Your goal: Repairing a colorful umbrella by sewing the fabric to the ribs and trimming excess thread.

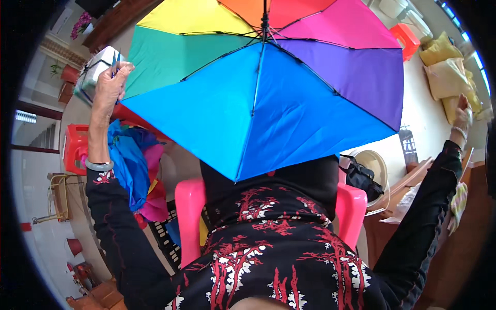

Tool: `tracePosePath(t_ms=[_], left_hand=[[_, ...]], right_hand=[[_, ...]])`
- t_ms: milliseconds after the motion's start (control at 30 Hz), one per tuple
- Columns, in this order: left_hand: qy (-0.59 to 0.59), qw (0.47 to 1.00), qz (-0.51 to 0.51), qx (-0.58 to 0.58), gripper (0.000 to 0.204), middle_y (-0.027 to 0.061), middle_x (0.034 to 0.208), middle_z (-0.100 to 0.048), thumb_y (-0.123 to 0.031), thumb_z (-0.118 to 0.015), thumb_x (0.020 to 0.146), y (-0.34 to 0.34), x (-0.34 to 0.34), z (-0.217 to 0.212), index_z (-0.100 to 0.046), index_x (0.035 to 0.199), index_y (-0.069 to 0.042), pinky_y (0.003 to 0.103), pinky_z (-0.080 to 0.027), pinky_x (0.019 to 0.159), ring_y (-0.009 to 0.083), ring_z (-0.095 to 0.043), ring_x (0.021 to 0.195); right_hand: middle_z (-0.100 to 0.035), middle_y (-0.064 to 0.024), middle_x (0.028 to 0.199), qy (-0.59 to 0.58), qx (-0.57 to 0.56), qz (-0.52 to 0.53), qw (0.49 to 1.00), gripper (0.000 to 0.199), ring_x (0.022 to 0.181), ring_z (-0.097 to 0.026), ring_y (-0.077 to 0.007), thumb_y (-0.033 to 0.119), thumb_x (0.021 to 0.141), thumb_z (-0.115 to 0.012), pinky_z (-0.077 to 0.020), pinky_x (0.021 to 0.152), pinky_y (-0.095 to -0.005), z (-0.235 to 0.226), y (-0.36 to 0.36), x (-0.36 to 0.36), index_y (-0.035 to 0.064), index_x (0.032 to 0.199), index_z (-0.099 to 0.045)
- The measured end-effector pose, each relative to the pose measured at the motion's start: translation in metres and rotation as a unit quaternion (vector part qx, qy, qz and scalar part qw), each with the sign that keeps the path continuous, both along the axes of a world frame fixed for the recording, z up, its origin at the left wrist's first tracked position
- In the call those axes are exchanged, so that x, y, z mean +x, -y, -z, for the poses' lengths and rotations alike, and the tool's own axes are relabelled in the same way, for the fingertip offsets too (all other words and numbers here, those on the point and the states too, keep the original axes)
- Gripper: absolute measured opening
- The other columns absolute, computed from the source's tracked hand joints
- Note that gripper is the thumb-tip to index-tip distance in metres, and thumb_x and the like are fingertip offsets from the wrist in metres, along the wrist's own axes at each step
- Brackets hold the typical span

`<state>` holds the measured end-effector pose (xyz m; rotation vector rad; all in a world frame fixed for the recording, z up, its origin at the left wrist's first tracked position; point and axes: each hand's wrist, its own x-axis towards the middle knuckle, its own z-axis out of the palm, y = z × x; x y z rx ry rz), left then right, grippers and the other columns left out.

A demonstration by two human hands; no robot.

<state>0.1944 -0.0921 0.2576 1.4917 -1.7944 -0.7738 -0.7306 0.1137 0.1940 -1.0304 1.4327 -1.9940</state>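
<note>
A rainbow-coloured umbrella is spread wide in front of me, its inside with black ribs and shaft facing me. My left hand is raised at the umbrella's left edge, closed around what looks like a pair of small dark blue scissors, blades pointing up. Whether its fingers also touch the cloth cannot be made out. Far out to the right, my right hand is stretched away from the umbrella, fingers extended, with nothing visible in it.
A heap of coloured umbrella cloth lies at my left beside a red stool. I sit in a pink chair. Right of it are a black bag and a pale bucket. Yellowish sacks lie at the far right.
</note>
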Motion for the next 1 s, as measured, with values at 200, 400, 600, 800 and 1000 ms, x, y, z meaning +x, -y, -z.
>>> tracePosePath(t_ms=[200, 400, 600, 800, 1000], left_hand=[[0.009, 0.997, 0.012, 0.076, 0.024, -0.0047, 0.059, -0.043, -0.024, -0.050, 0.086, 0.058, -0.056, 0.011, -0.058, 0.092, -0.002, 0.018, -0.032, 0.036, 0.0027, -0.039, 0.044], [0.087, 0.960, 0.181, 0.196, 0.027, 0.0060, 0.066, -0.060, -0.023, -0.046, 0.084, 0.084, -0.180, 0.075, -0.059, 0.091, -0.001, 0.025, -0.040, 0.038, 0.0094, -0.047, 0.045], [0.196, 0.952, 0.218, 0.083, 0.027, 0.0153, 0.062, -0.061, -0.027, -0.060, 0.071, 0.087, -0.235, 0.180, -0.062, 0.063, -0.001, 0.036, -0.049, 0.058, 0.0256, -0.061, 0.057], [0.213, 0.966, 0.132, 0.060, 0.029, 0.0211, 0.069, -0.060, -0.027, -0.066, 0.064, 0.070, -0.262, 0.205, -0.060, 0.067, 0.001, 0.042, -0.048, 0.066, 0.0362, -0.060, 0.067], [0.170, 0.976, 0.112, 0.074, 0.026, 0.0186, 0.067, -0.060, -0.023, -0.066, 0.064, 0.082, -0.260, 0.218, -0.055, 0.069, 0.000, 0.040, -0.047, 0.061, 0.0320, -0.059, 0.064]], right_hand=[[-0.058, -0.0097, 0.093, -0.075, -0.018, 0.094, 0.993, 0.022, 0.082, -0.057, -0.0167, 0.005, 0.085, -0.049, -0.0504, 0.074, -0.0266, -0.057, -0.081, -0.096, -0.0023, 0.105, -0.055], [-0.058, -0.0111, 0.096, -0.111, -0.056, 0.189, 0.974, 0.023, 0.086, -0.058, -0.0181, 0.004, 0.084, -0.048, -0.0513, 0.078, -0.0279, -0.075, 0.000, 0.010, -0.0028, 0.105, -0.054], [-0.059, -0.0033, 0.084, -0.165, 0.113, 0.068, 0.977, 0.019, 0.069, -0.054, -0.0092, 0.010, 0.084, -0.051, -0.0500, 0.061, -0.0239, -0.041, 0.133, 0.247, 0.0021, 0.098, -0.060], [-0.055, -0.0004, 0.074, -0.212, 0.173, -0.077, 0.959, 0.016, 0.060, -0.051, -0.0046, 0.012, 0.084, -0.053, -0.0436, 0.047, -0.0212, -0.007, 0.196, 0.316, 0.0030, 0.095, -0.061], [-0.052, -0.0033, 0.058, -0.231, 0.261, -0.212, 0.913, 0.010, 0.047, -0.051, -0.0083, 0.009, 0.080, -0.056, -0.0442, 0.042, -0.0230, 0.045, 0.238, 0.385, 0.0000, 0.082, -0.059]])
